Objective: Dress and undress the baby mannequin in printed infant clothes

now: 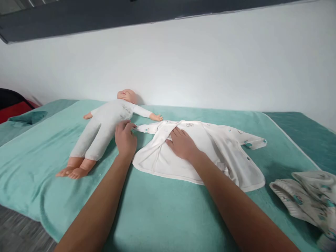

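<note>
the left hand [126, 138] is pinching the end of a sleeve [147, 128] on a white baby shirt [162, 161]. the right hand [183, 144] is not grabbing; it is lying flat on the shirt, with its fingers stretching out near the neck. the shirt is lying spread out under the right hand, and its other sleeve [253, 140] is pointing away to the right of that hand. a baby doll [110, 115] in a white suit is lying on its back, just left of the left hand, and one of its arms [147, 112] is reaching out past that hand. a green blanket [162, 210] is lying under all of this. far to the right of the right hand, some crumpled baby clothes [301, 199] with little pictures are sitting in a pile.
</note>
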Tool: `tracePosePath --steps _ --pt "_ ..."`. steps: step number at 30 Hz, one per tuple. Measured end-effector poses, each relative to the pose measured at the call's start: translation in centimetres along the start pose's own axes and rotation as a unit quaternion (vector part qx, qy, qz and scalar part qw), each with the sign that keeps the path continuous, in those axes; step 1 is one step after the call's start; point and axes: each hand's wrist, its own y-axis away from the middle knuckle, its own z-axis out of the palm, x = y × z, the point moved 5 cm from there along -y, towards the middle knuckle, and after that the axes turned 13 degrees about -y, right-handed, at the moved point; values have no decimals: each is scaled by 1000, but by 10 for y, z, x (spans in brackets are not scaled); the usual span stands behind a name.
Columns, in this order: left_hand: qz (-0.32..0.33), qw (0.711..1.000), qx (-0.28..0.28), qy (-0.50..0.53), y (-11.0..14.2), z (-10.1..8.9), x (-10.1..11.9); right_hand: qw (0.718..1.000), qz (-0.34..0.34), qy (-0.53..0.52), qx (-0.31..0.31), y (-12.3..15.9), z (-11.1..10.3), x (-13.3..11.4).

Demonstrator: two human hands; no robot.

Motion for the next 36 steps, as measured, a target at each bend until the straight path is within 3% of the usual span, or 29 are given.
tracePosePath --steps 3,7,10,13,17,25,30,32,36 --pt "-31 1000 -5 3 6 1 0 999 -35 -18 8 -9 5 -9" --pt "-131 985 -109 -16 12 13 -8 997 -66 -36 2 -14 7 -12" --pt "-140 976 -158 -50 12 22 -14 999 -51 -18 -6 -20 7 -9" --pt "-140 977 -159 -2 8 27 -20 998 -67 -3 -19 -26 8 -10" --pt "-140 978 -118 104 -2 31 -27 994 -109 0 -34 -29 8 -12" --pt "-95 989 -86 70 -8 31 -25 994 -85 -25 -65 -31 11 -6" --pt "-55 996 -23 60 -3 16 -15 993 -83 -65 -61 -32 9 -4" --pt "6 994 -52 100 0 14 -3 993 -82 -58 -54 -32 9 -4" --pt "128 958 -208 153 11 19 24 997 -73 -21 -32 -32 8 -6"
